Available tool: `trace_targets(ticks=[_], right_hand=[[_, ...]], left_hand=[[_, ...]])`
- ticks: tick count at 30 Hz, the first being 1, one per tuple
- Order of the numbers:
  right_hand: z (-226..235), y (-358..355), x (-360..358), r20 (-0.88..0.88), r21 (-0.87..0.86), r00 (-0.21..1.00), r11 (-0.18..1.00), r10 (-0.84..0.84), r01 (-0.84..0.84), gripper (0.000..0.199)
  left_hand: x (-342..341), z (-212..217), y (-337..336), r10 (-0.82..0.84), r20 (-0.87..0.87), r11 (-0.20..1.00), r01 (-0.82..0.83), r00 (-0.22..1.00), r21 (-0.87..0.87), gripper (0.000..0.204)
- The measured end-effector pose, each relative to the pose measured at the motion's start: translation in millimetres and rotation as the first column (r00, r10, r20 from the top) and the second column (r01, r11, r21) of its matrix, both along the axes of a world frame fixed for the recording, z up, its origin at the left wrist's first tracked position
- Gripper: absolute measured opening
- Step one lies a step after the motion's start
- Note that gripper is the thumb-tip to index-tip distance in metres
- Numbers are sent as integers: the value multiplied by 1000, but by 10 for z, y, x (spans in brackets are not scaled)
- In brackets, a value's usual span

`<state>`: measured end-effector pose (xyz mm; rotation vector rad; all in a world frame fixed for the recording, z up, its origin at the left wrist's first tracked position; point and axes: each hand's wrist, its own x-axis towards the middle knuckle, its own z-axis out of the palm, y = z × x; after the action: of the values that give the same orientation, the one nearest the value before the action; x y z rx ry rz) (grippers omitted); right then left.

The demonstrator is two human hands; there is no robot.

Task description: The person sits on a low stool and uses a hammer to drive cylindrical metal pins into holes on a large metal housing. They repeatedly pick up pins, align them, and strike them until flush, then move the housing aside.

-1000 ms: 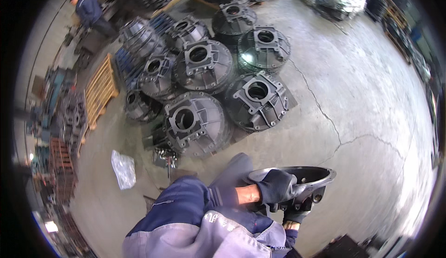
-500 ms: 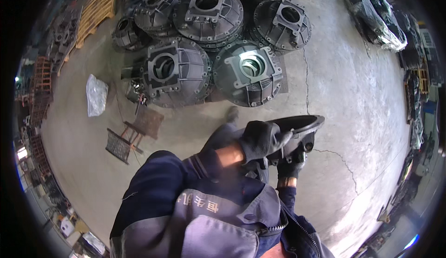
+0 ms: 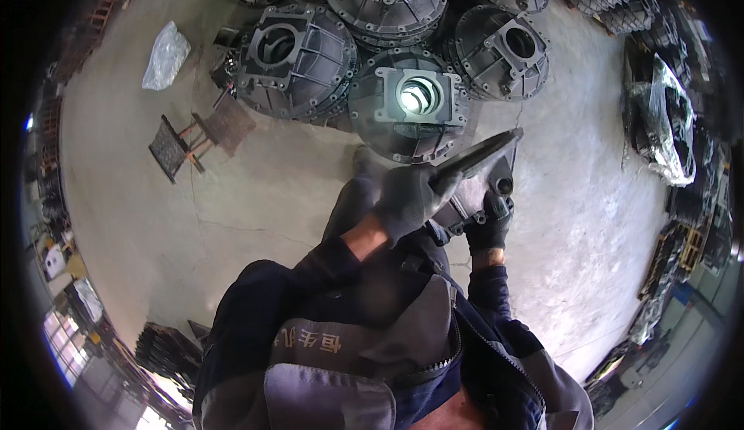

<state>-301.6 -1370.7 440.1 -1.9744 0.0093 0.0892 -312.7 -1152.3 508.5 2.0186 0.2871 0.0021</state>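
Note:
A dark cast-metal bell housing point(image 3: 474, 197) is held up in front of my body, tilted, with its wide flange rising to the upper right. My left hand point(image 3: 407, 201), in a dark glove, is closed on the flange at its left end. Lower down on the right, my right hand point(image 3: 490, 227), also gloved, grips the narrower side near a round hole. Parts of the fingers on both hands are hidden by the glove backs and the casting. Just beyond stands another bell housing point(image 3: 370, 132), its square-flanged opening facing up and brightly lit inside.
More stacked housings point(image 3: 333, 73) fill the floor ahead. A small folding stool point(image 3: 225, 124) and a crumpled plastic bag point(image 3: 167, 56) lie to the left. Plastic-wrapped parts point(image 3: 668, 124) stand at the right, with further castings point(image 3: 620, 12) behind. The concrete floor point(image 3: 573, 197) has cracks.
The held housing has tipped, its flange now steeper with the right end raised. Both hands keep hold of it. The whole view has shifted, so the stacks and stool appear higher up.

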Motion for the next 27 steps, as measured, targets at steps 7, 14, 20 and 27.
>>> trace_targets(ticks=[7, 14, 20, 27], right_hand=[[115, 60, 566, -402, 394, 915, 909, 36, 137, 20], [-211, 117, 478, -575, 482, 818, 800, -18, 356, 34], [-472, -243, 581, -619, 502, 775, 821, 124, 270, 44], [-951, -1196, 967, -458, 486, 850, 874, 260, -6, 30]], left_hand=[[-141, -190, 24, 127, -29, 977, -130, 991, -167, 30], [-141, -440, 53, 264, -272, 910, -332, 925, -247, 46], [8, -634, -304, 295, -224, 881, -355, 929, -314, 49], [395, -598, -1216, 354, -81, 932, -358, 932, -54, 41]])
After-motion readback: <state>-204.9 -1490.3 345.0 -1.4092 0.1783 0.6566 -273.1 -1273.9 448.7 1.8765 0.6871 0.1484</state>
